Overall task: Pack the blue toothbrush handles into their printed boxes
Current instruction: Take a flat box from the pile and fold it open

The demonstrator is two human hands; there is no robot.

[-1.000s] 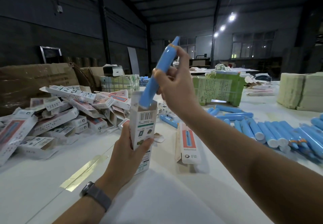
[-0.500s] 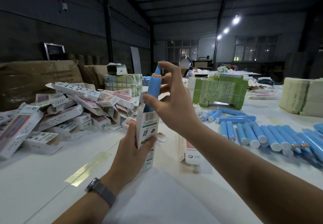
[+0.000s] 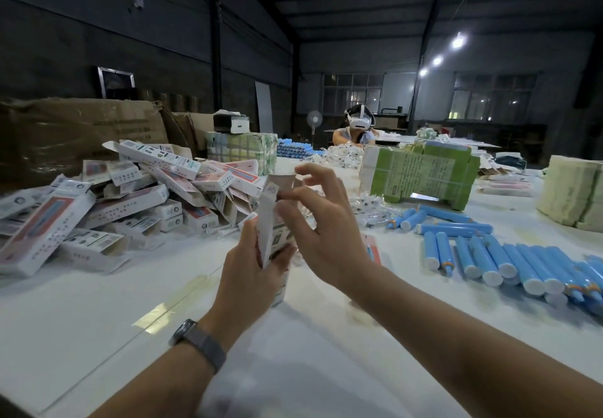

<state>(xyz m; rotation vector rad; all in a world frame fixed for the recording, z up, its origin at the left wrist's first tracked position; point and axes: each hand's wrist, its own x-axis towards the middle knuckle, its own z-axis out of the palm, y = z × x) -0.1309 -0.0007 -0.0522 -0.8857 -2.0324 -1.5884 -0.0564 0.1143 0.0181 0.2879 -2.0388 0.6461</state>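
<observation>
My left hand (image 3: 251, 274) grips a white printed box (image 3: 270, 222) upright over the table, its top flap (image 3: 282, 178) standing open. My right hand (image 3: 323, 225) is at the box's top with fingers spread, its thumb touching the flap edge and holding nothing. No blue handle shows at the box mouth. Several loose blue toothbrush handles (image 3: 509, 261) lie in a row on the table to the right. A heap of printed boxes (image 3: 130, 202) lies to the left.
The white table (image 3: 98, 313) carries a green wrapped bundle (image 3: 421, 176) behind the handles and a pale stack (image 3: 574, 189) at far right. Brown cartons (image 3: 65, 133) stand at back left. Another person (image 3: 357, 127) sits at the far end. A red-printed box (image 3: 375, 251) lies behind my right wrist.
The blue handle my right hand was lowering has gone down into the box and out of sight. My right hand let go and now touches the top flap.
</observation>
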